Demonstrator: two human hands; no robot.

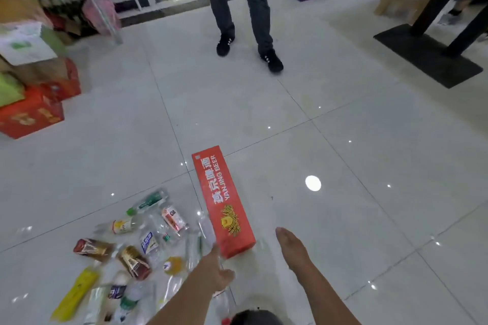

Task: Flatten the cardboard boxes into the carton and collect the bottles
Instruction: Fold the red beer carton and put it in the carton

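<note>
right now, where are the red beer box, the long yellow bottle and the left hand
red beer box point(224, 200), head view, middle of its printed top face
long yellow bottle point(75, 297), head view, middle of its yellow body
left hand point(215, 268), head view, back of the hand

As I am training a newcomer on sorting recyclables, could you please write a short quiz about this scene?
1. True or false: the long red cardboard beer box stands upright on the white tiled floor.
2. The scattered plastic bottles lie: A) left of the box; B) right of it; C) inside it.
3. What does the right hand hold?
Key: 1 false, it lies on its long side. 2 A. 3 Nothing; its fingers are straight, apart from the box.
</note>
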